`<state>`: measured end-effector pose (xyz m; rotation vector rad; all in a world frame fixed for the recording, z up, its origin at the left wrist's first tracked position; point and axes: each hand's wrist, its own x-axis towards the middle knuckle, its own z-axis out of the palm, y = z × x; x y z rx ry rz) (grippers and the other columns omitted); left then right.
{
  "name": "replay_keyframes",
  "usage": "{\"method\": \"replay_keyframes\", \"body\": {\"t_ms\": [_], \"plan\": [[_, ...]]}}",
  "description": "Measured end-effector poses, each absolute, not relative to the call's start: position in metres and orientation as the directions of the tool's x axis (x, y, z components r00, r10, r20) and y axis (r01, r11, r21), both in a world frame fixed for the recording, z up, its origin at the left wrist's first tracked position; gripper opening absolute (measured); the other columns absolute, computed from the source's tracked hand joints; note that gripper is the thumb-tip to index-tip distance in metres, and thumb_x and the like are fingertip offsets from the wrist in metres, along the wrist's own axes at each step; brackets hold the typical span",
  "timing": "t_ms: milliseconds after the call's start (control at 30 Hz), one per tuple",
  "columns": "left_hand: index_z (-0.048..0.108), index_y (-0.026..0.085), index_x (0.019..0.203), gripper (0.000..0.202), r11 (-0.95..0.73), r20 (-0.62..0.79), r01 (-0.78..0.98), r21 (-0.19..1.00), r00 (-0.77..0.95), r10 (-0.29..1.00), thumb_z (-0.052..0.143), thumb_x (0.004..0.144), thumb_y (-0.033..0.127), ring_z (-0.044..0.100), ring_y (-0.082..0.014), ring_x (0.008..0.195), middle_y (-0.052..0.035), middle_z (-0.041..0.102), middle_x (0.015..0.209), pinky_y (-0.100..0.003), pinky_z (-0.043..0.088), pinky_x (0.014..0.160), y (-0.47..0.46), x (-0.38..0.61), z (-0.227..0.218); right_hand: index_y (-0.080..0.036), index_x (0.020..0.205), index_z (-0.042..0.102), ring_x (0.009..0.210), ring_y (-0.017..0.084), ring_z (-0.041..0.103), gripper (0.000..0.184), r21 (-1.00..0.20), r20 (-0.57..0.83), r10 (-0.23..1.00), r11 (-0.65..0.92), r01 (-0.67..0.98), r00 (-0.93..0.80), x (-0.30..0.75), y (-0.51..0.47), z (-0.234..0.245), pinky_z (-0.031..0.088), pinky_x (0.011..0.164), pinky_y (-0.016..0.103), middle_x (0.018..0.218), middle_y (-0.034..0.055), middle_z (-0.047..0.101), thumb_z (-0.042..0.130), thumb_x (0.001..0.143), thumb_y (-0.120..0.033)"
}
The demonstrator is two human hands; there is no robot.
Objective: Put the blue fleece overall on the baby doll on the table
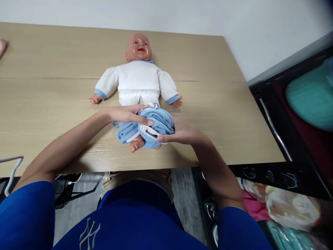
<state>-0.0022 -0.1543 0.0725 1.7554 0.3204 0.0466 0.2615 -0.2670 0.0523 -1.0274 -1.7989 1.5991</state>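
A baby doll [139, 78] lies on its back on the wooden table, its head away from me. It wears a white top with blue cuffs and collar. Bunched blue baby trousers [158, 119] with white trim surround its lower legs, and one bare foot [137, 143] sticks out toward me. My left hand [130, 114] grips the bunched cloth from the left, thumb on top. From the right, my right hand [182, 132] holds the same cloth, its thumb at the white-trimmed opening. The fingers under the cloth are partly hidden.
The table [65, 90] ends just in front of my body. A white wall [182, 15] stands behind it. To the right is a black shelf [270, 107] with a teal object [312, 93]. A white cable [14, 170] hangs at the left edge.
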Motion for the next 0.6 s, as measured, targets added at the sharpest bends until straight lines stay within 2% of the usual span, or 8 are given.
{"method": "replay_keyframes", "body": {"t_ms": [100, 167, 233, 300, 400, 467, 533, 600], "plan": [[0.082, 0.019, 0.126, 0.055, -0.204, -0.112, 0.166, 0.965, 0.961, 0.253, 0.095, 0.091, 0.060, 0.082, -0.0310, 0.120, -0.0104, 0.087, 0.127, -0.040, 0.066, 0.107, -0.162, 0.002, 0.074, -0.022, 0.133, 0.082, 0.118, 0.033, 0.082, 0.048, -0.915, -0.019, 0.955, 0.102, 0.389, -0.295, 0.250, -0.289, 0.058, 0.067, 0.107, 0.046, 0.127, 0.0097, 0.088, 0.087, 0.101, -0.057], [0.081, 0.019, 0.122, 0.053, -0.244, -0.107, 0.182, 0.953, 0.951, 0.291, 0.097, 0.087, 0.054, 0.082, -0.0305, 0.116, -0.0096, 0.087, 0.123, -0.040, 0.066, 0.104, -0.168, 0.005, 0.072, -0.021, 0.126, 0.082, 0.110, 0.034, 0.082, 0.038, -0.847, 0.085, 0.990, 0.130, 0.515, -0.111, 0.244, -0.304, 0.057, 0.066, 0.104, 0.048, 0.118, 0.0100, 0.088, 0.080, 0.103, -0.051], [0.078, 0.019, 0.121, 0.046, -0.279, -0.100, 0.204, 0.938, 0.933, 0.346, 0.091, 0.088, 0.047, 0.081, -0.0293, 0.112, -0.0089, 0.086, 0.119, -0.040, 0.064, 0.100, -0.172, 0.009, 0.070, -0.022, 0.121, 0.081, 0.100, 0.033, 0.080, 0.031, -0.799, 0.129, 0.992, 0.102, 0.593, 0.002, 0.241, -0.316, 0.056, 0.065, 0.100, 0.048, 0.107, 0.0086, 0.087, 0.078, 0.102, -0.047], [0.074, 0.018, 0.124, 0.045, -0.321, -0.091, 0.226, 0.920, 0.919, 0.384, 0.084, 0.088, 0.042, 0.080, -0.0284, 0.109, -0.0085, 0.085, 0.118, -0.040, 0.063, 0.098, -0.176, 0.012, 0.066, -0.024, 0.125, 0.080, 0.098, 0.033, 0.080, 0.032, -0.814, 0.071, 0.997, 0.040, 0.580, 0.031, 0.241, -0.324, 0.056, 0.065, 0.099, 0.048, 0.106, 0.0080, 0.087, 0.078, 0.101, -0.045], [0.070, 0.018, 0.124, 0.043, -0.426, -0.103, 0.300, 0.854, 0.899, 0.426, 0.074, 0.089, 0.042, 0.079, -0.0285, 0.108, -0.0101, 0.084, 0.117, -0.039, 0.061, 0.096, -0.185, 0.014, 0.066, -0.025, 0.142, 0.074, 0.117, 0.036, 0.081, 0.049, -0.896, -0.072, 0.996, -0.040, 0.443, -0.055, 0.241, -0.336, 0.055, 0.064, 0.106, 0.049, 0.131, 0.0104, 0.087, 0.082, 0.099, -0.047], [0.068, 0.017, 0.124, 0.042, -0.529, -0.114, 0.389, 0.754, 0.871, 0.477, 0.071, 0.093, 0.044, 0.078, -0.0302, 0.104, -0.0118, 0.083, 0.113, -0.040, 0.059, 0.092, -0.194, 0.016, 0.070, -0.025, 0.149, 0.070, 0.127, 0.037, 0.079, 0.058, -0.924, -0.118, 0.989, -0.076, 0.374, -0.088, 0.239, -0.346, 0.051, 0.063, 0.111, 0.050, 0.143, 0.0113, 0.083, 0.084, 0.098, -0.048], [0.067, 0.017, 0.128, 0.044, -0.622, -0.129, 0.473, 0.624, 0.847, 0.515, 0.071, 0.095, 0.045, 0.078, -0.0325, 0.101, -0.0130, 0.082, 0.109, -0.040, 0.056, 0.088, -0.205, 0.017, 0.076, -0.025, 0.144, 0.071, 0.121, 0.036, 0.080, 0.055, -0.911, -0.114, 0.993, -0.102, 0.400, -0.006, 0.234, -0.358, 0.045, 0.063, 0.109, 0.050, 0.137, 0.0108, 0.084, 0.083, 0.095, -0.047], [0.067, 0.018, 0.130, 0.045, -0.677, -0.170, 0.531, 0.510, 0.834, 0.526, 0.075, 0.095, 0.046, 0.078, -0.0340, 0.098, -0.0130, 0.082, 0.106, -0.039, 0.053, 0.083, -0.215, 0.019, 0.082, -0.026, 0.133, 0.072, 0.102, 0.033, 0.079, 0.045, -0.864, -0.064, 0.988, -0.125, 0.489, 0.139, 0.228, -0.370, 0.037, 0.063, 0.098, 0.047, 0.118, 0.0079, 0.085, 0.081, 0.093, -0.045]]}}
